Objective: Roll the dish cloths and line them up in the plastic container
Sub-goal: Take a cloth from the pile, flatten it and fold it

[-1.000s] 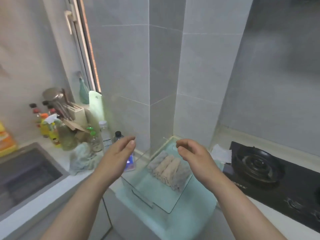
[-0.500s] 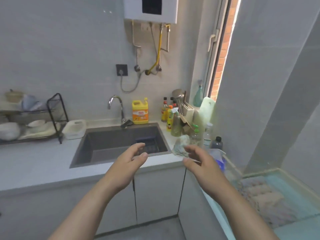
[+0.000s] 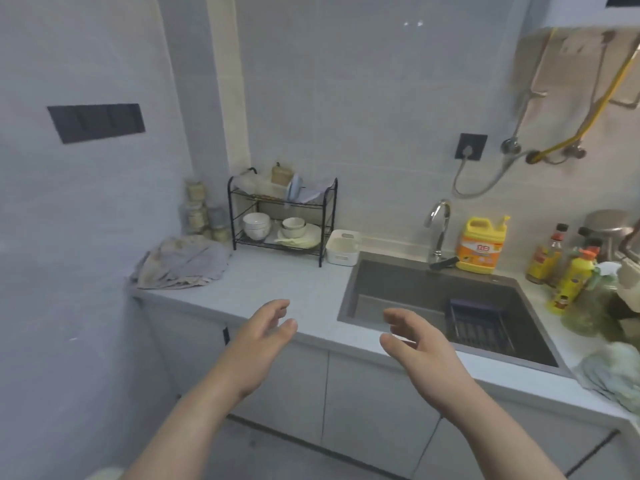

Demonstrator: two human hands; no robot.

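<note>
A heap of crumpled grey and beige dish cloths (image 3: 181, 262) lies at the far left end of the counter, against the wall. My left hand (image 3: 260, 337) and my right hand (image 3: 417, 341) hover side by side over the counter's front edge, fingers relaxed and holding nothing. Both are well short of the heap, which lies up and to the left of them. A pale green cloth (image 3: 613, 374) lies bunched at the counter's right edge. The plastic container with the rolled cloths is out of view.
A grey sink (image 3: 415, 292) with a dark basket (image 3: 476, 322) is set in the counter, tap (image 3: 439, 223) behind it. A black dish rack (image 3: 282, 220) with bowls, a small white tub (image 3: 343, 247), a yellow detergent jug (image 3: 481, 245) and several bottles (image 3: 568, 268) stand along the back.
The view has swung left, from the container of rolled cloths past the sink to the counter's left end. Both hands stay raised and hold nothing.
</note>
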